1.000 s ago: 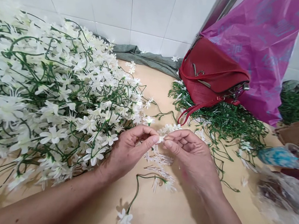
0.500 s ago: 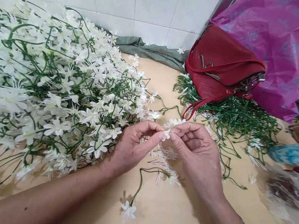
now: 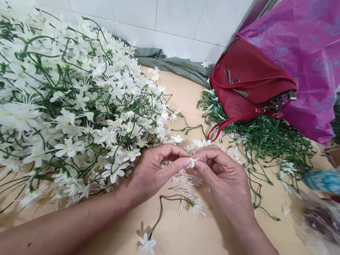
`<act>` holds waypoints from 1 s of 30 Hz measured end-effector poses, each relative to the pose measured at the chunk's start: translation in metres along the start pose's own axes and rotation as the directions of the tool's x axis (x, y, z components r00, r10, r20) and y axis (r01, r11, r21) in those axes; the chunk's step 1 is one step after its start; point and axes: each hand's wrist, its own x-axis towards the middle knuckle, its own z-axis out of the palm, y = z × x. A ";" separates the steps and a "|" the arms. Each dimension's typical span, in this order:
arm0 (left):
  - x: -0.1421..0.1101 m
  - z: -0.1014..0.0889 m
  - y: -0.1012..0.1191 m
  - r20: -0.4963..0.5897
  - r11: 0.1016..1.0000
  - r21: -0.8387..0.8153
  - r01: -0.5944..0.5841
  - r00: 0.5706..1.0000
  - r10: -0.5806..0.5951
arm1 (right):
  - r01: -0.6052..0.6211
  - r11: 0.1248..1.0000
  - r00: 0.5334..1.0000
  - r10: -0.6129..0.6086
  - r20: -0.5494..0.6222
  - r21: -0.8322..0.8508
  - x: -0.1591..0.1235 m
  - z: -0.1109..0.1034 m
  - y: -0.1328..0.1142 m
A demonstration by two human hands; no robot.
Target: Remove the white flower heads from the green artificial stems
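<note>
Between my two hands, at the middle of the view, is a small white artificial flower (image 3: 192, 162). My left hand (image 3: 160, 169) pinches it from the left with thumb and forefinger. My right hand (image 3: 221, 175) meets it from the right, thumb and forefinger closed on its edge. Loose white blossoms (image 3: 197, 145) lie just beyond my fingertips, and thin white stamens (image 3: 186, 179) are on the table under my hands. Nearer to me rests a green stem (image 3: 159, 215) with a white flower at its lower end (image 3: 146, 244).
A big heap of white artificial flowers (image 3: 76, 103) fills the left side. At the right, a red handbag (image 3: 253, 80) sits on green stems (image 3: 268, 135), beside a purple plastic bag (image 3: 316, 67). A blue-and-white cup-like item (image 3: 327, 181) and a clear plastic bag (image 3: 331, 230) are at the right edge.
The view has shifted slightly, so everything sits a little lower. My fingertips are closer together, and the small flower between them has turned a little.
</note>
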 end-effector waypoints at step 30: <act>-0.013 0.005 0.033 0.103 0.993 -0.098 -0.068 0.992 0.078 | -0.161 0.976 0.933 0.102 0.346 0.146 -0.006 0.004 -0.003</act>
